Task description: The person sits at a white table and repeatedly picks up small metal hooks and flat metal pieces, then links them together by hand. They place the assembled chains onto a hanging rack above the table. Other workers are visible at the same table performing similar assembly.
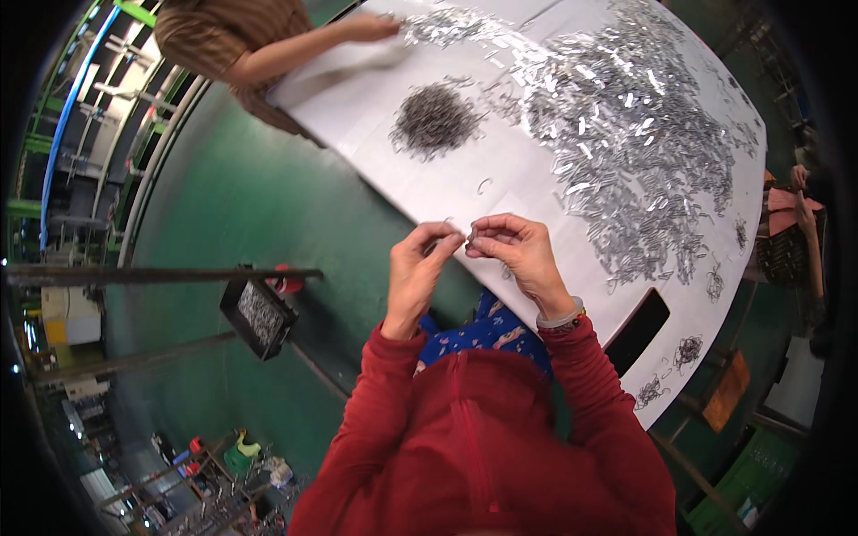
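My left hand (420, 268) and my right hand (523, 259) meet over the near edge of the white table, fingertips nearly touching. Both are pinched closed. Between the right fingers shows a bit of a small dark metal piece; the left pinch hides most of what it holds, though a thin curved tip sticks out above it. Beyond my hands lies a single curved wire hook (484, 187). Farther off is a round heap of dark wire hooks (435, 121). A wide spread of shiny flat metal clips (626, 134) covers the table's right part.
At the far left of the table a person's arm (304, 49) reaches over more clips. A black flat slab (637, 332) lies right of my right forearm, near small piles of hooks (687, 352). A black crate of metal parts (259, 317) stands lower left, beside metal rails. Another person is at the right.
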A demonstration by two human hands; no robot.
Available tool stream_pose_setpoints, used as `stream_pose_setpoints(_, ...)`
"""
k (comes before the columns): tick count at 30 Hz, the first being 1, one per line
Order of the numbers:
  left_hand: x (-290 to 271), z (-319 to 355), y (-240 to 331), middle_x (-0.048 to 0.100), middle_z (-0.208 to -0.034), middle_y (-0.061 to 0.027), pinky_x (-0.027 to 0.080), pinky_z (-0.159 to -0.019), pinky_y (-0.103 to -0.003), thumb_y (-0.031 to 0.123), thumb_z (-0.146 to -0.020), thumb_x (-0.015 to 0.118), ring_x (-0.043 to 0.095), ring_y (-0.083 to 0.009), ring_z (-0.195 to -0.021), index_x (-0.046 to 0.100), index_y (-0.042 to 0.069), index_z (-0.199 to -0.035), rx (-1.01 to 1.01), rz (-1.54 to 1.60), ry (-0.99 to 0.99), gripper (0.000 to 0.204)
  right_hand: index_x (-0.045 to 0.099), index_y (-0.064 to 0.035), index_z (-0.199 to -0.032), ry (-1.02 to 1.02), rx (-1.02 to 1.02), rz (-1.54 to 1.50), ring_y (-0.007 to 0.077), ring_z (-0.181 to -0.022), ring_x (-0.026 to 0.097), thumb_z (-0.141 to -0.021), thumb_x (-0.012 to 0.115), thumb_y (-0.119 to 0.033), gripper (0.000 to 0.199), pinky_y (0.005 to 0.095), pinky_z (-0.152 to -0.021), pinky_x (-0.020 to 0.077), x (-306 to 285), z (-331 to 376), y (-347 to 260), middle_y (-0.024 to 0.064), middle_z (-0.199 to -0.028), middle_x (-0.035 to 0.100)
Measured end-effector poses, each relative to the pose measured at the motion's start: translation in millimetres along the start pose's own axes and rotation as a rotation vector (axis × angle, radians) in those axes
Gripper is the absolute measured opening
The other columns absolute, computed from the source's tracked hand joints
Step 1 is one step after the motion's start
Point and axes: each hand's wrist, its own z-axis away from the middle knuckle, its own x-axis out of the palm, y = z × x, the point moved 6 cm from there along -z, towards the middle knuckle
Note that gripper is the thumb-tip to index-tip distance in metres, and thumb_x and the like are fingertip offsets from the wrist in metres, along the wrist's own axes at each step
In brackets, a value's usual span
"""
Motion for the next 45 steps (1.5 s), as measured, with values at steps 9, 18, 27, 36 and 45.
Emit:
stream_pose_setpoints(9,-10.5,25.1,14.3,0.057,-0.102,-0.008,0.049,-0.079,-0.026,-0.002,-0.085,0.06,0.06,-0.0142,-0.086,0.062,-0.005,-0.09,0.173,-0.087,-0.014,0.006,0.062,0.0071,-0.102,0.005,-0.13,0.188,0.0145,-0.082,0.064,-0.081,0.062,0.006,0.02,0.025,-0.076,0.0542,32.0,28.5,3.5,0.0107,-0.092,0.065)
stream_pose_setpoints(18,-6.1,42.0,15.7,0.064,-0.092,-0.0097,0.046,-0.078,-0.024,0.003,-0.091,0.056,0.06,-0.0129,-0.087,0.056,-0.002,-0.096,0.212,0.017,0.064,0.007,0.067,-0.0036,-0.105,0.095,-0.559,0.788,0.011,-0.069,0.062,-0.077,0.069,-0.002,0.028,0.0229,-0.061,0.0502,16.3,53.1,-33.6,0.0082,-0.085,0.066)
stream_pose_setpoints(27,-24.3,47.4,9.8,0.064,-0.09,-0.0113,0.048,-0.082,-0.028,0.0,-0.089,0.057,0.06,-0.0161,-0.088,0.056,-0.003,-0.094,0.159,-0.115,0.074,0.006,0.065,0.0013,-0.081,0.105,-0.4,1.679,0.029,-0.089,0.054,-0.076,0.058,0.0,0.009,0.0369,-0.077,0.0461,-123.0,-3.8,-40.2,0.0138,-0.084,0.055)
stream_pose_setpoints(36,-35.4,51.5,9.5,0.066,-0.089,-0.0094,0.049,-0.081,-0.027,-0.007,-0.086,0.055,0.062,-0.015,-0.087,0.06,-0.003,-0.092,0.162,-0.3,0.102,0.008,0.051,0.0023,-0.092,0.082,-0.51,1.714,0.0364,-0.086,0.054,-0.077,0.047,0.003,0.016,0.0438,-0.074,0.045,-115.0,-7.9,-28.1,0.019,-0.085,0.056)
stream_pose_setpoints(45,-28.0,54.1,21.5,0.068,-0.086,-0.0084,0.051,-0.077,-0.027,-0.003,-0.085,0.061,0.064,-0.0148,-0.083,0.061,-0.002,-0.09,0.378,-0.375,0.026,0.005,0.066,-0.0006,-0.094,0.284,-0.385,1.483,0.0311,-0.074,0.06,-0.068,0.06,0.003,0.027,0.0394,-0.066,0.0473,-115.6,-14.4,-39.6,0.0162,-0.076,0.061)
